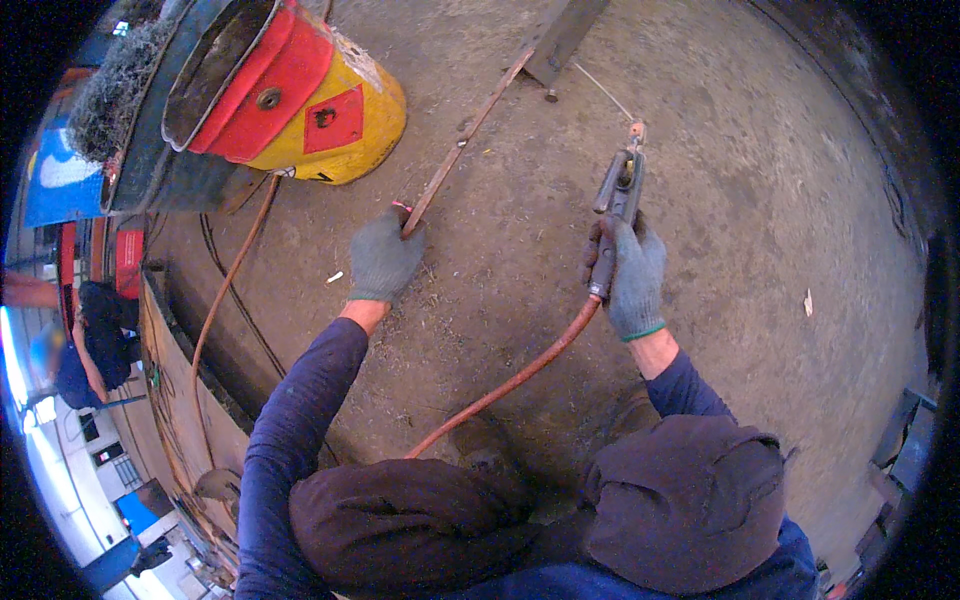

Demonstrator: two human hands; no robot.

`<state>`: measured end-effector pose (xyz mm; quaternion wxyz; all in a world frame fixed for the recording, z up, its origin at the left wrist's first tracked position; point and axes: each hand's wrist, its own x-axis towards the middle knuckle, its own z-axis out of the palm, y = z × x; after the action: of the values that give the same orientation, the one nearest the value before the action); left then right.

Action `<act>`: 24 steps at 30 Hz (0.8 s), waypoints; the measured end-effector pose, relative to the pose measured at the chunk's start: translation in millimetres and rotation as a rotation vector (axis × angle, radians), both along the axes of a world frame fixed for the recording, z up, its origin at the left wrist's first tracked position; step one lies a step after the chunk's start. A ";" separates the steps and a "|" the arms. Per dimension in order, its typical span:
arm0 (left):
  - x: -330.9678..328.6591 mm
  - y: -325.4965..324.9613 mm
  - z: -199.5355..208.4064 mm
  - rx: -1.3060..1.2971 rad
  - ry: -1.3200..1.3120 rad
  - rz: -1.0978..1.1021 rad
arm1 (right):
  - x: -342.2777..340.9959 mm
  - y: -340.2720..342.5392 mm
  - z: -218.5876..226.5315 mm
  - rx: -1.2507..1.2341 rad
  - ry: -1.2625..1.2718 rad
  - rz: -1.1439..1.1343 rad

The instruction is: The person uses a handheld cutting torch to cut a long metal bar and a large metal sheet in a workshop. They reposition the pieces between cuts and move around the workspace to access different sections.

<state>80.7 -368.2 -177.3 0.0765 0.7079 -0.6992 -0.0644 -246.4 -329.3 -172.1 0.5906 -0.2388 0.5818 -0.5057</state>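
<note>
My gloved left hand (386, 254) is closed around the near end of a long, thin, rusty metal bar (467, 137). From there the bar slants up and to the right, its far end meeting a dark steel beam (566, 40) at the top. My right hand (637, 275), also gloved, grips a welding electrode holder (625, 190). A thin welding rod (603, 92) sticks out of its jaws toward the beam; its tip appears close to the beam's lower edge. From the holder's handle a reddish cable (510, 383) runs down toward my knees.
At upper left a red and yellow metal drum (330, 110) lies tilted beside a dark bin (165, 180) with tangled metal shavings (118, 85). A brown hose (232, 275) trails along the floor. Another person (95, 345) is at far left. Metal pieces (900, 440) lie at the right edge.
</note>
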 end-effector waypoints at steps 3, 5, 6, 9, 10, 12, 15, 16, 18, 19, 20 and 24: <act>5.3 1.7 2.0 0.003 -0.006 -0.002 | 7.9 -1.3 8.4 0.004 -0.044 0.005; 6.0 3.1 3.7 0.024 -0.013 -0.002 | 10.5 -2.3 7.5 -0.005 -0.075 0.001; -0.6 0.7 7.2 0.047 -0.020 -0.004 | 9.1 -4.0 5.7 -0.009 -0.087 -0.004; 1.7 -4.5 3.1 0.060 -0.016 -0.031 | 6.7 -10.6 5.2 -0.030 -0.057 -0.008; 6.8 -3.9 -0.2 0.055 -0.015 -0.042 | 8.0 -12.1 5.0 -0.039 -0.041 -0.005; 14.7 -1.5 -5.1 0.040 0.005 -0.019 | 9.9 -13.1 6.3 -0.022 -0.069 0.005; 15.9 2.9 -8.4 0.010 0.061 -0.013 | 7.7 -12.7 0.2 -0.040 -0.061 0.024; 12.7 5.5 -7.5 0.001 0.085 -0.016 | 6.6 -11.6 -1.6 -0.051 -0.049 0.031; 4.8 10.8 -3.0 -0.031 0.087 -0.068 | 7.7 -10.3 5.2 -0.038 -0.055 0.020; 2.9 13.0 -1.4 -0.047 0.084 -0.092 | 8.9 -9.7 8.3 -0.033 -0.062 0.017; 3.4 13.8 -3.6 -0.040 0.081 -0.094 | 8.9 -8.9 6.2 -0.030 -0.063 0.017; 3.6 13.4 -5.5 -0.013 0.070 -0.076 | 6.3 -9.3 4.7 -0.020 -0.040 0.024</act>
<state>84.3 -354.9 -182.8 0.1032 0.6777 -0.7228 -0.0875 -240.1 -338.5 -167.4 0.6058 -0.2415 0.5619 -0.5090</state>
